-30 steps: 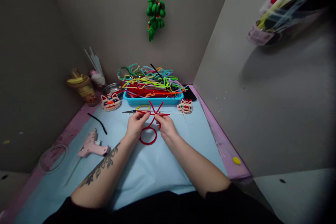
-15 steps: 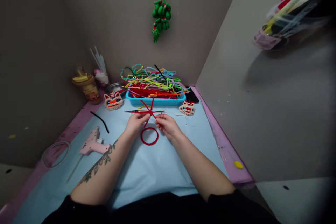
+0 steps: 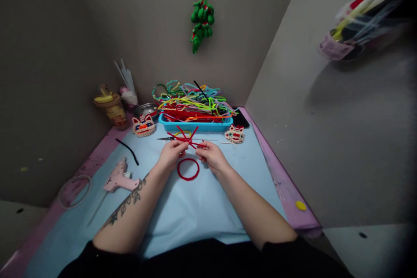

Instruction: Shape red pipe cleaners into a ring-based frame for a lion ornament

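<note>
Between my hands is a star of red pipe cleaners [image 3: 190, 140], several spokes fanning out from a joined middle. My left hand [image 3: 173, 153] pinches it close to the centre. Thumb and fingers of my right hand [image 3: 209, 154] are closed on a spoke at its right side. On the cloth just below lies a red pipe-cleaner ring [image 3: 188, 169], touched by neither hand. Behind the star rest scissors [image 3: 166, 138] with yellow handles, partly covered by the spokes and my left hand.
A blue tray [image 3: 195, 126] heaped with coloured pipe cleaners stands at the back. Lion-head pieces [image 3: 143, 126] flank it, with a metal bowl and cup at left. A pink glue gun [image 3: 120, 178] and black pipe cleaner [image 3: 127, 151] lie left. A yellow disc [image 3: 300, 205] sits right.
The red star has turned and tilted between my fingers, its spokes now pointing differently. Both hands stay close together. The whole view has shifted slightly.
</note>
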A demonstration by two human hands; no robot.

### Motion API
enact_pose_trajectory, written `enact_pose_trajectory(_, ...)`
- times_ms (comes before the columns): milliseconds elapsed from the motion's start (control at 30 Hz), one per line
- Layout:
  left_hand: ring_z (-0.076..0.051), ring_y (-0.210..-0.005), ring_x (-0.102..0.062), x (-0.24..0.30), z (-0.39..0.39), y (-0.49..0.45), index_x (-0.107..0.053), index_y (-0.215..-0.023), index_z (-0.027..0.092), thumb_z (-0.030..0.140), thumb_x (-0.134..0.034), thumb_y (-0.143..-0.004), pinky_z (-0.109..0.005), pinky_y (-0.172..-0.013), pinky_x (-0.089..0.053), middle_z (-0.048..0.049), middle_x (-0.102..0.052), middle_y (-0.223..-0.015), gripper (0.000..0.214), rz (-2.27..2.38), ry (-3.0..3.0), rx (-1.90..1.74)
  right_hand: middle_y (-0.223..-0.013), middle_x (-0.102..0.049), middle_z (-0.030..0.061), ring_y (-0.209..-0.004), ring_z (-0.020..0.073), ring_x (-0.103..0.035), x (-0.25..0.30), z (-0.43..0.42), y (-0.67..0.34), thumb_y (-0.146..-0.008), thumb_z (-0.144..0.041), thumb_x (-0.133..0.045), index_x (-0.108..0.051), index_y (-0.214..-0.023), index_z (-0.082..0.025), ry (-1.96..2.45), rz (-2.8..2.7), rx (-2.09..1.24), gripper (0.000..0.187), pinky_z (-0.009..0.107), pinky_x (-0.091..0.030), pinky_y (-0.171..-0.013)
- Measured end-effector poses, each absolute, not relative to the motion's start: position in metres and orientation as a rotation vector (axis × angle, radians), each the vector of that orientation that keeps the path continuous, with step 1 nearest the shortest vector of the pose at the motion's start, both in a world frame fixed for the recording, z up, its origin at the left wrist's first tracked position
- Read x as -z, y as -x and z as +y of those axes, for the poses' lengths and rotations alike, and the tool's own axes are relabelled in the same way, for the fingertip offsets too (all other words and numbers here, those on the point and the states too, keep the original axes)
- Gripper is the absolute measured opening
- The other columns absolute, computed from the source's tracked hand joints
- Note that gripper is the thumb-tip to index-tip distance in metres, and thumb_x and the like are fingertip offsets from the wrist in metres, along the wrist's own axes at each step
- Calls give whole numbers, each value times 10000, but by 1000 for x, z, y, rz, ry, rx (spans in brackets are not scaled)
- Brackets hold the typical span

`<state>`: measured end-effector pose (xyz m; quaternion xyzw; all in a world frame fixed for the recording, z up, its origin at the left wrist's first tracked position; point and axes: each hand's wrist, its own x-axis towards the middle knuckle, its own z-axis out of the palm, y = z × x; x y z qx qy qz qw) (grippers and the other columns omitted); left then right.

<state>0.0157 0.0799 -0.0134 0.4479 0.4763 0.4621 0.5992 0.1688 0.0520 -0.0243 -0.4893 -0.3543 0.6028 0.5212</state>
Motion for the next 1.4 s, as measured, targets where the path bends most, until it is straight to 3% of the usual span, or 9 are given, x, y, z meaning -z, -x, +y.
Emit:
enact_pose_trajectory(167, -100, -511, -481, 10, 79, -13, -638, -650, 147, 467, -768, -565, -220, -492, -358, 2, -573, -554, 355, 1189, -1116, -1095, -716, -669, 6, -574, 111, -563, 21, 52, -177, -571, -346, -741, -645, -864, -182, 1221, -938, -1380, 350, 205, -354, -479)
enact_pose_trajectory(267, -114, -546, -503, 10, 79, -12, -652, -669, 147, 479, -752, -584, -220, -500, -361, -17, -603, -599, 357, 1220, -1172, -1077, -655, -648, 1, -551, 106, -522, 19, 53, -181, -584, -372, -735, -658, -801, -178, 1235, -959, -1281, 301, 214, -345, -492)
enact_pose_trajectory(533, -91, -468, -363, 7, 75, -16, -648, -622, 158, 488, -725, -611, -232, -462, -271, 29, -497, -482, 339, 1226, -1285, -1077, -612, -605, -5, -578, 134, -503, 28, 57, -184, -679, -347, -655, -636, -698, -188, 1238, -1138, -1068, 161, 262, -378, -586)
enact_pose_trajectory(833, -115, -534, -423, 12, 78, -15, -627, -537, 160, 438, -734, -587, -252, -556, -332, 12, -535, -512, 302, 1194, -1356, -1047, -777, -619, 35, -835, 211, -516, 22, 59, -192, -762, -208, -546, -612, -674, -229, 1294, -1520, -537, 112, 339, -370, -823)
enact_pose_trajectory(967, -121, -542, -434, 8, 78, -13, -637, -545, 164, 436, -728, -591, -254, -564, -333, 8, -549, -515, 291, 1225, -1365, -1060, -780, -643, 34, -808, 202, -550, 19, 60, -197, -757, -271, -583, -638, -729, -220, 1233, -1407, -756, 80, 332, -409, -795)
enact_pose_trajectory(1100, -130, -554, -449, 5, 78, -10, -643, -557, 163, 454, -725, -591, -255, -567, -340, 4, -559, -529, 304, 1227, -1391, -1064, -949, -692, 47, -896, 197, -597, 11, 60, -202, -749, -404, -614, -673, -965, -223, 1123, -1181, -1003, 288, 300, -443, -756)
enact_pose_trajectory(1400, -137, -550, -483, 5, 75, -14, -679, -643, 153, 514, -678, -662, -254, -545, -348, -14, -594, -579, 361, 1066, -1516, -877, -637, -672, 12, -606, 145, -565, 24, 58, -183, -630, -330, -732, -692, -715, -161, 1130, -1245, -1232, 193, 282, -429, -634)
